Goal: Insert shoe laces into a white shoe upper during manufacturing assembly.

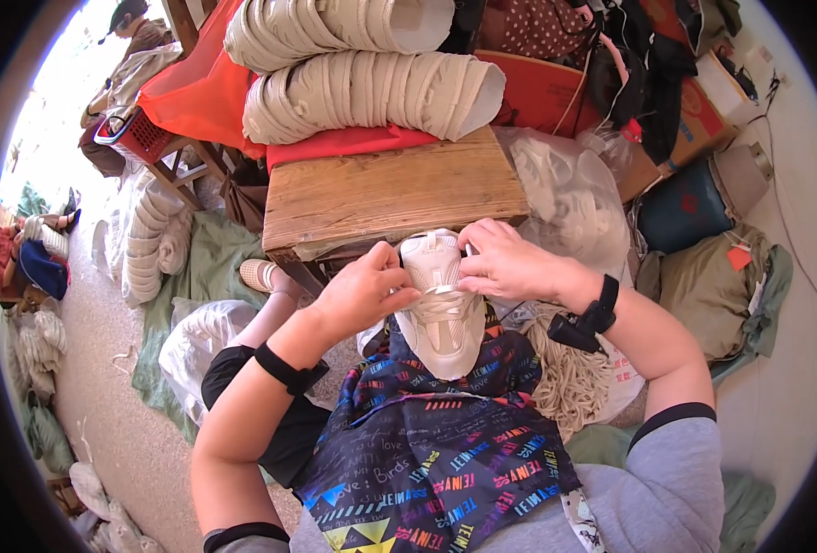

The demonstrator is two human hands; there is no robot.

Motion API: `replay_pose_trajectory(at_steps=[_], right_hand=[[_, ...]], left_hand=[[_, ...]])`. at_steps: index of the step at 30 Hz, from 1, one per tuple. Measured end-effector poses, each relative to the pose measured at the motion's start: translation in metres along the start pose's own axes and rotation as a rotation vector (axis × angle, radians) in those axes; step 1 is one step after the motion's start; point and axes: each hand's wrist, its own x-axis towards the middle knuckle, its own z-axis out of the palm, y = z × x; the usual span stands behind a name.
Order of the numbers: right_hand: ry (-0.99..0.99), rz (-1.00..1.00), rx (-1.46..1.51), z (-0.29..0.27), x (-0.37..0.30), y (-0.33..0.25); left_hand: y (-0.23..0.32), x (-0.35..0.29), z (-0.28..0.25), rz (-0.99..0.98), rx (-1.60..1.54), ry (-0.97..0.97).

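Observation:
A cream shoe upper [444,336] with mesh panels lies over my lap, its toe toward me and its tongue end against the wooden bench. Pale lace [445,300] crosses its middle. On its left side my left hand [358,293] is closed, thumb and bent fingers pressed at the edge by the lace. My right hand [510,263] grips the opposite edge near the tongue, with its fingers curled over the top. What lies between the fingertips is partly hidden. A dark printed apron [427,442] covers my lap under the toe.
The wooden bench [390,189] carries red cloth and two long rows of nested shoe uppers [372,97]. A bundle of cream laces [570,378] hangs at my right. Plastic bags of uppers [565,184] stand beside the bench. Another person [136,32] is at the far left.

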Motion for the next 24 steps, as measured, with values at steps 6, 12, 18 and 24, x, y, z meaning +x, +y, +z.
replay_pose_trajectory(at_steps=[6, 12, 18, 24], right_hand=[[0.23, 0.306, 0.284, 0.036, -0.008, 0.004], [0.254, 0.536, 0.637, 0.032, 0.002, -0.007], [0.122, 0.239, 0.391, 0.023, -0.009, 0.007], [0.085, 0.22, 0.393, 0.014, -0.007, 0.004]], left_hand=[[0.0, -0.004, 0.003, 0.023, -0.172, 0.07], [-0.012, -0.001, 0.003, 0.044, -0.166, 0.055], [-0.001, 0.002, 0.019, -0.106, -0.249, 0.093], [0.016, 0.005, 0.041, -0.345, -0.575, 0.427]])
